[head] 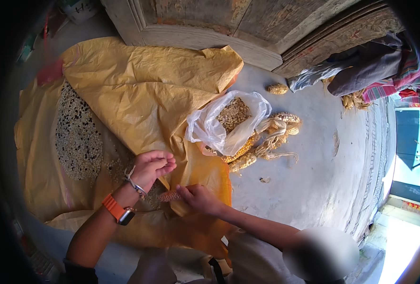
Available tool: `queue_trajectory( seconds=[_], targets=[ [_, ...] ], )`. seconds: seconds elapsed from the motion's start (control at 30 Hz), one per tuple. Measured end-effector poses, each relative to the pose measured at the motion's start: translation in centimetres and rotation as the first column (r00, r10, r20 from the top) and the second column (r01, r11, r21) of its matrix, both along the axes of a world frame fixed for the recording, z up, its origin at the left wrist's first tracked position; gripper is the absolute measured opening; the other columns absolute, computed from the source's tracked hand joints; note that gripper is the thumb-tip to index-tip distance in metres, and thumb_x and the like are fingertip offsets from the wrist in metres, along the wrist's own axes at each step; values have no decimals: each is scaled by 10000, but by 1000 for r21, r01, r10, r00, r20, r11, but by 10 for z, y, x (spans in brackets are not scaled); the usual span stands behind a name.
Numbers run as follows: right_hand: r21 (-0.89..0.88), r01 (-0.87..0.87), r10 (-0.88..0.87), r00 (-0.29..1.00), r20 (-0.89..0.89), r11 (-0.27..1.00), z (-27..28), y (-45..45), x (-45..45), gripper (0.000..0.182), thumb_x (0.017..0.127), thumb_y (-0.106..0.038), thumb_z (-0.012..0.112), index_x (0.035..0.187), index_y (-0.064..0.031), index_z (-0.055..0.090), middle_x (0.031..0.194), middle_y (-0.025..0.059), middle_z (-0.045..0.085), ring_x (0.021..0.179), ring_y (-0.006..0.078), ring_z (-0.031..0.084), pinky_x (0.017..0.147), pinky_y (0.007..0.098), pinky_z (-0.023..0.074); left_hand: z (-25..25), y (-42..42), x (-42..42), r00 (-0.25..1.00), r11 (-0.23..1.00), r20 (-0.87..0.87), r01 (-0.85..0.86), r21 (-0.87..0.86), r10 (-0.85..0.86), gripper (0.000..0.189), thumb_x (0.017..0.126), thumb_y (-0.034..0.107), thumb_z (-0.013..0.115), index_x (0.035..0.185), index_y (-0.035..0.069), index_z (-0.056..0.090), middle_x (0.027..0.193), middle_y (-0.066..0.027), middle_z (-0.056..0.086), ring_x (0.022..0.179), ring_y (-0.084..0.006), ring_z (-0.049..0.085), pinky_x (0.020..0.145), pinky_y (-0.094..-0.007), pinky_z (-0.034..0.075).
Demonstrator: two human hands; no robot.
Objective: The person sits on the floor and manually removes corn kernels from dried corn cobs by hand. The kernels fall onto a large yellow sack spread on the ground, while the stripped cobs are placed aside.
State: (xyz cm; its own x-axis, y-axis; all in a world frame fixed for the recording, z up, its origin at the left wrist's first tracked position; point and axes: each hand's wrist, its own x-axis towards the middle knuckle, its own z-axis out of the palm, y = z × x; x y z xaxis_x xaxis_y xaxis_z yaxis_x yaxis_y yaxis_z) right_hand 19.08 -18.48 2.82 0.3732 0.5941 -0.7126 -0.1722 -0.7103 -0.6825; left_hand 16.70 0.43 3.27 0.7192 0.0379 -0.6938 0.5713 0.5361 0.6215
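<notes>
My right hand [200, 199] grips one end of a reddish corn cob [169, 196], which points left over the yellow woven sheet [153, 230]. Just above the cob is my left hand [153, 167], its fingers curled and partly cupped; what they may enclose is hidden. An orange-strapped watch and bracelets are on that wrist. Below and beside the left hand lie scattered corn kernels [115, 168]. Farther left, a large pile of pale and black kernels [77, 138] rests on the sheet, partly bordered by its folded flap [149, 81].
A clear plastic bag [204, 129] of pale flakes or kernels [234, 115] stands beside husked corn ears [243, 161]. One more ear [277, 88] lies near the wooden door [210, 39]. Clothes [362, 72] hang at upper right. A blurred round patch [320, 252] covers the lower right.
</notes>
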Motion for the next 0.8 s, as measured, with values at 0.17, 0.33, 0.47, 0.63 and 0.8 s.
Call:
queue_trajectory(
  seconds=[0.17,0.33,0.47,0.63,0.8],
  targets=[
    [78,-9,12,1000,-28,997,-6,8,-8,597,910,-479,386,752,59,592,620,207,566,583,284,559,620,405,443,24,-62,92,974,988,164,157,-9,-153,284,881,43,453,1143,-53,503,1152,-130,527,1073,-191,510,948,-302,391],
    [123,72,-60,994,-94,990,3,8,-3,646,901,-534,346,698,33,581,605,159,558,571,271,552,604,389,450,25,-48,102,916,944,263,253,210,-304,377,890,77,458,1255,-18,436,1218,-94,503,1155,-140,435,979,-282,319],
    [-84,274,-285,883,-374,958,6,6,6,589,896,-561,336,673,-43,505,525,26,435,444,142,428,436,283,373,29,1,62,867,884,362,167,437,-343,300,897,79,458,1176,-24,490,1173,-103,537,1104,-162,489,953,-284,366],
    [-17,384,-324,755,-570,923,12,-3,20,532,898,-563,328,692,-96,476,497,-16,352,397,89,297,372,240,233,25,33,-6,932,875,231,147,461,-278,220,901,107,469,1072,-13,538,1022,-83,602,959,-139,570,822,-250,459],
    [86,749,-623,603,-497,657,34,-101,57,507,920,-501,334,675,-78,472,467,-23,316,378,74,238,359,231,180,7,47,-58,985,911,146,29,411,-97,177,892,120,492,1030,37,567,935,-58,623,854,-121,595,715,-235,476]
  ],
)
